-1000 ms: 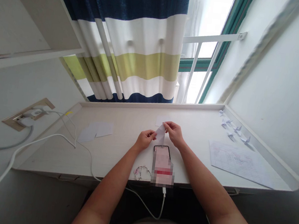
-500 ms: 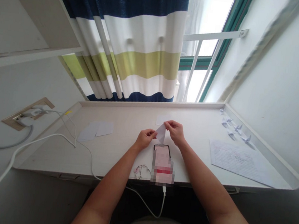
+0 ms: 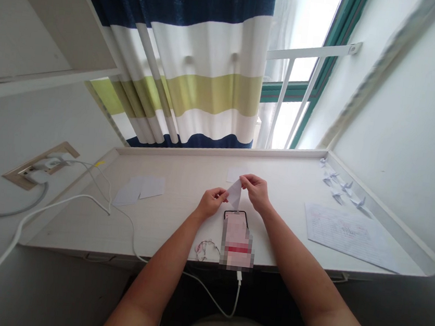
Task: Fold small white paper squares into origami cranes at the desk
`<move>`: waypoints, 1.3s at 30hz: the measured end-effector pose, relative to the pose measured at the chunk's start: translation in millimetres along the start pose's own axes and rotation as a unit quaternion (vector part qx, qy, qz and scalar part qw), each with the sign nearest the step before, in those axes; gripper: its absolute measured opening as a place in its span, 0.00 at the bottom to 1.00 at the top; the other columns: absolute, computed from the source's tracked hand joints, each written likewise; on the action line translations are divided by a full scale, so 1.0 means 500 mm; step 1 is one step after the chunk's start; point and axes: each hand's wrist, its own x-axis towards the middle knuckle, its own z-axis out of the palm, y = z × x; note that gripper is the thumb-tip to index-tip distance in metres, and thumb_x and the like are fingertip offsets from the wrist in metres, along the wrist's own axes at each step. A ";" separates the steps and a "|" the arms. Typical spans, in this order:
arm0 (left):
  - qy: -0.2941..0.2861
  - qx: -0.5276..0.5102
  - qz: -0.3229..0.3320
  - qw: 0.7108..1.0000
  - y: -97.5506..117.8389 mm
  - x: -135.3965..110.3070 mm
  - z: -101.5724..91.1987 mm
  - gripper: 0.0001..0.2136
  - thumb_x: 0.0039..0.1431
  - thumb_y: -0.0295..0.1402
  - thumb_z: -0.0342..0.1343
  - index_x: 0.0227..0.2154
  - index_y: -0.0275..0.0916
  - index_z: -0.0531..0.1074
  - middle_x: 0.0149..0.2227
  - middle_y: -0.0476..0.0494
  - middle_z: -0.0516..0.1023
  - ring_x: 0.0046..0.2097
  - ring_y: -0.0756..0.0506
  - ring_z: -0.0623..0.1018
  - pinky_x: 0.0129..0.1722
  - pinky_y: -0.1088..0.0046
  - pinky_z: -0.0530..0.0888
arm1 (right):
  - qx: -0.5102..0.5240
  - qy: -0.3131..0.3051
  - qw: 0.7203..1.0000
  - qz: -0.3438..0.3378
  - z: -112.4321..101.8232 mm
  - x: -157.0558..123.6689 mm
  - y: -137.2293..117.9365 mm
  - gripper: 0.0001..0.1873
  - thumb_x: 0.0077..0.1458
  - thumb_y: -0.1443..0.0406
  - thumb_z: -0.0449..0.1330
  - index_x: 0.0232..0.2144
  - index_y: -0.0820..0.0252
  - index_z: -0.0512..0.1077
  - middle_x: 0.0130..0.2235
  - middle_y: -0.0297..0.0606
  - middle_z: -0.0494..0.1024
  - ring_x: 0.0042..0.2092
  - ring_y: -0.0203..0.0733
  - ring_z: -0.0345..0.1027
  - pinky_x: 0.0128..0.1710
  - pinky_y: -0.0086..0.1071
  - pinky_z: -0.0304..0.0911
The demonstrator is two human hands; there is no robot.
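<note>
Between my hands is a small piece of white paper [image 3: 233, 195], folded to a pointed shape and held up off the desk. My left hand [image 3: 212, 202] pinches its left corner between thumb and fingers. At the top corner, my right hand [image 3: 254, 189] grips it with closed fingertips. Just below the paper lies a phone [image 3: 235, 233] with a lit pink screen, partly blurred out, and a white cable at its near end. Behind my hands a flat white sheet [image 3: 235, 174] rests on the desk, partly covered by the right hand.
Several folded paper cranes [image 3: 337, 196] line the right rim of the desk [image 3: 179, 221]. A printed sheet [image 3: 345, 232] lies near them. Loose white papers [image 3: 152, 187] are at the left, near white cables [image 3: 80, 197] from a wall socket [image 3: 40, 166]. A thin bracelet [image 3: 206, 249] lies beside the phone.
Almost nothing differs. Both hands keep their grip on the folded paper, which has shifted very slightly to the right.
</note>
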 end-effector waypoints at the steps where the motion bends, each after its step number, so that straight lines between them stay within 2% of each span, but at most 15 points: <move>1: 0.001 0.004 0.001 1.000 -0.001 0.001 0.000 0.18 0.59 0.51 0.65 0.31 0.39 0.81 0.29 0.44 0.82 0.31 0.45 0.78 0.33 0.69 0.73 | 0.002 0.005 1.000 0.001 -0.001 0.000 0.000 0.24 0.48 0.43 0.72 0.29 0.56 0.80 0.28 0.38 0.79 0.32 0.42 0.69 0.35 0.40 0.68; 5: 0.031 0.014 0.006 0.999 -0.006 0.005 -0.002 0.17 0.58 0.50 0.66 0.30 0.38 0.81 0.27 0.46 0.80 0.29 0.48 0.75 0.32 0.71 0.70 | 0.011 -0.006 1.000 0.020 -0.001 0.002 0.002 0.24 0.48 0.43 0.72 0.31 0.57 0.80 0.30 0.38 0.79 0.32 0.41 0.69 0.35 0.38 0.68; 9: 0.085 -0.029 -0.005 0.996 -0.014 0.013 -0.006 0.19 0.58 0.51 0.65 0.31 0.38 0.80 0.26 0.47 0.78 0.28 0.49 0.72 0.30 0.71 0.69 | -0.006 -0.099 0.993 0.063 0.006 -0.006 0.004 0.27 0.50 0.41 0.69 0.35 0.58 0.82 0.35 0.40 0.83 0.35 0.42 0.72 0.36 0.36 0.68; 12: 0.101 -0.068 -0.015 0.992 -0.022 0.018 -0.006 0.20 0.55 0.53 0.67 0.33 0.38 0.80 0.26 0.46 0.79 0.29 0.48 0.74 0.30 0.71 0.69 | -0.030 -0.161 0.984 0.068 0.013 -0.017 0.008 0.28 0.52 0.40 0.68 0.32 0.60 0.81 0.31 0.39 0.82 0.32 0.40 0.70 0.34 0.35 0.65; 14: 0.111 -0.081 -0.023 0.990 -0.026 0.020 -0.006 0.21 0.54 0.54 0.68 0.34 0.38 0.80 0.26 0.46 0.79 0.29 0.48 0.75 0.30 0.71 0.69 | -0.030 -0.176 0.982 0.067 0.016 -0.022 0.013 0.28 0.53 0.40 0.68 0.31 0.60 0.81 0.30 0.39 0.82 0.31 0.40 0.71 0.34 0.34 0.64; 21: 0.105 -0.080 -0.038 0.991 -0.025 0.018 -0.007 0.18 0.55 0.50 0.67 0.32 0.38 0.80 0.27 0.46 0.79 0.31 0.47 0.76 0.31 0.71 0.70 | -0.036 -0.160 0.984 0.067 0.015 -0.019 0.018 0.30 0.50 0.38 0.69 0.29 0.60 0.80 0.28 0.38 0.80 0.30 0.40 0.70 0.33 0.34 0.63; 25: 0.116 -0.081 -0.023 0.990 -0.015 0.015 -0.008 0.19 0.53 0.50 0.70 0.34 0.38 0.80 0.33 0.46 0.81 0.35 0.47 0.78 0.35 0.72 0.73 | -0.039 -0.192 0.978 0.064 0.015 -0.024 0.014 0.28 0.51 0.40 0.70 0.30 0.59 0.80 0.28 0.37 0.79 0.29 0.39 0.69 0.31 0.34 0.62; 29: 0.062 -0.152 -0.061 0.984 -0.010 0.012 -0.007 0.24 0.52 0.56 0.70 0.35 0.37 0.81 0.32 0.45 0.82 0.32 0.47 0.79 0.34 0.70 0.76 | -0.055 -0.222 0.972 0.060 0.019 -0.032 0.015 0.26 0.52 0.41 0.69 0.29 0.59 0.80 0.27 0.36 0.78 0.28 0.38 0.67 0.29 0.33 0.60; 31: 0.057 -0.171 -0.069 0.981 -0.008 0.010 -0.006 0.24 0.51 0.56 0.70 0.34 0.37 0.81 0.31 0.46 0.82 0.32 0.46 0.79 0.34 0.69 0.77 | -0.055 -0.220 0.972 0.057 0.022 -0.033 0.016 0.25 0.51 0.42 0.70 0.29 0.59 0.80 0.27 0.36 0.78 0.28 0.38 0.66 0.29 0.33 0.60; 35: 0.064 -0.188 -0.051 0.979 0.000 0.007 -0.003 0.22 0.51 0.54 0.72 0.35 0.38 0.82 0.31 0.46 0.82 0.36 0.44 0.81 0.38 0.67 0.77 | -0.059 -0.189 0.980 0.023 0.023 -0.033 0.014 0.23 0.51 0.44 0.71 0.31 0.58 0.81 0.29 0.36 0.80 0.29 0.39 0.68 0.31 0.35 0.61; 39: 0.079 -0.188 -0.012 0.979 0.010 0.008 0.001 0.21 0.46 0.52 0.76 0.32 0.39 0.83 0.32 0.45 0.83 0.38 0.44 0.80 0.42 0.66 0.77 | -0.103 -0.131 0.984 -0.058 0.017 -0.034 0.003 0.20 0.55 0.46 0.70 0.31 0.56 0.82 0.32 0.38 0.81 0.33 0.42 0.71 0.35 0.38 0.65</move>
